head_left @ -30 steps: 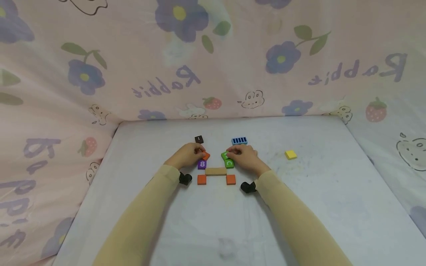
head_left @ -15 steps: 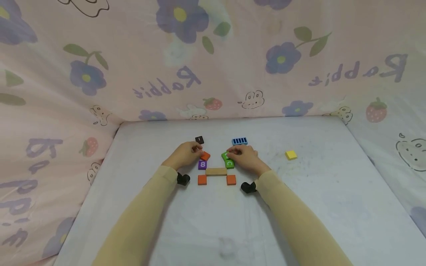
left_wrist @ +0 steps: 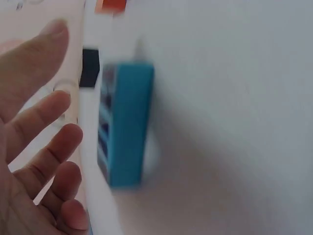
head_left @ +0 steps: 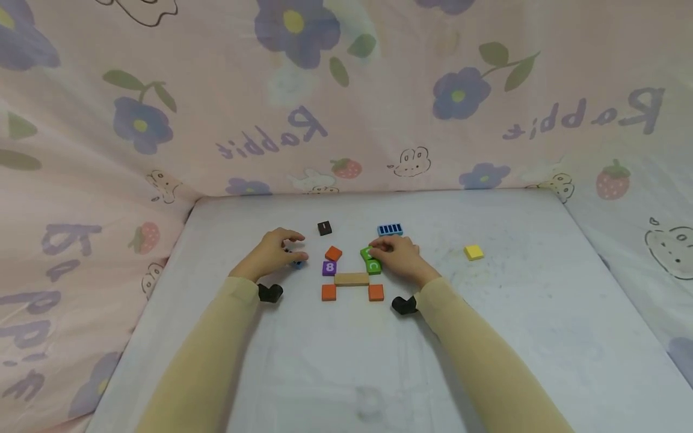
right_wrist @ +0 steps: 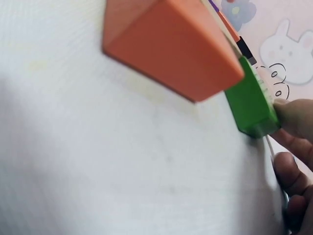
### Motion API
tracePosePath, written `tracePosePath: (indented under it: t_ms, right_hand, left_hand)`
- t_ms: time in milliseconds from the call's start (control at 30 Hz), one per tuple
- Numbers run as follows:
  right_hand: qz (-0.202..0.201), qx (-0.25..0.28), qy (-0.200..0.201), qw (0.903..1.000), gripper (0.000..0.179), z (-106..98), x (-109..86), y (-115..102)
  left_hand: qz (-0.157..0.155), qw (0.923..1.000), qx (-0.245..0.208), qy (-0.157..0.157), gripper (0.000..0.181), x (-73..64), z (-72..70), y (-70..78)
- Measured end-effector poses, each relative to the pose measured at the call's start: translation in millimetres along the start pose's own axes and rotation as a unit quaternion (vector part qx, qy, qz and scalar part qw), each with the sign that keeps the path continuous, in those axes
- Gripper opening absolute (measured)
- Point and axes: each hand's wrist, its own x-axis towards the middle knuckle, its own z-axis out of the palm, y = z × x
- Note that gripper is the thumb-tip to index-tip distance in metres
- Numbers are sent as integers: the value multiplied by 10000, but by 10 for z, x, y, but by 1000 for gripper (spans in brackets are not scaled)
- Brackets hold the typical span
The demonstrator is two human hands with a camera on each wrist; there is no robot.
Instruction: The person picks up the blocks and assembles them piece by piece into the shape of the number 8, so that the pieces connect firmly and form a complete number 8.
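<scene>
In the head view my left hand (head_left: 271,252) is held over a blue block (head_left: 296,263), thumb and fingers spread apart. The left wrist view shows that blue block (left_wrist: 129,127) with dark bars on one face, beside the spread fingers. My right hand (head_left: 399,257) pinches a tilted green block (head_left: 366,253) between thumb and fingers. Below it lies a second green block (head_left: 373,267) marked C. Across from these, an orange block (head_left: 333,253) sits turned at an angle above a purple block (head_left: 329,269) marked 8.
A wooden plank (head_left: 352,279) lies between the two columns, with orange blocks (head_left: 328,293) at its lower corners. Farther back are a dark block (head_left: 324,228) and a blue barred block (head_left: 390,230). A yellow block (head_left: 473,252) lies to the right. Patterned cloth (head_left: 368,108) walls the table.
My left hand has let go of the orange block, leaving it tilted above the purple one, and has moved left to the blue block. The right hand has stayed at the green block.
</scene>
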Motion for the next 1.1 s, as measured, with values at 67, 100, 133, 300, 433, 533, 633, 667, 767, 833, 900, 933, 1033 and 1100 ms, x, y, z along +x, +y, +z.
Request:
tracePosePath:
  t_ms: [67,100,133,300,433,533,633,667,767,833,900,933,1033,1100]
  right_hand:
    - [-13,6,-5,10000,31,4,8,11]
    - [-25,2,1,10000,31,4,11,15]
    - [-31,-6,-6,10000,31,10,14,19]
    - [-72,-36,9,10000,31,16,14,17]
    - [-99,-53,49,9999,31,11,7,7]
    - [-144,-98,97,9998,32,13,8,10]
    - [-176,-106,91,9997,32,17,5,11]
    - [-178,-97,88,9998,32,18,2,11]
    - [-133,-55,63,9999,31,22,-6,9]
    - [-117,-44,66,9999,31,28,-3,13]
    - [-131,-54,60,9999,31,28,2,19]
    - [-140,-64,60,9999,31,28,5,21]
    - [-160,-86,77,9998,31,25,17,28]
    - [-166,-110,90,9998,30,23,25,31]
  left_hand:
    - [-83,10000,8,3,54,-43,-39,-88]
    - [-147,9999,2,0,54,-63,-54,-127]
    - [-182,9998,10,-18,55,-85,-66,-171]
    - [-257,9996,43,-110,54,-156,-86,-308]
    - [-174,9998,11,-19,48,-163,-83,-347]
    - [-163,9999,-3,-3,44,-160,-77,-363]
    - [-181,9998,-2,-51,43,-165,-71,-372]
    - [-182,9998,-1,-64,43,-167,-69,-372]
    - [-179,9998,0,-44,42,-169,-67,-381]
    - [-165,9999,-14,-27,41,-166,-66,-391]
    - [-141,9999,-12,-4,40,-164,-68,-400]
    - [-133,9999,-8,14,40,-165,-70,-401]
    - [-121,9999,-14,78,40,-169,-79,-380]
    - [-140,9997,-103,143,41,-167,-81,-339]
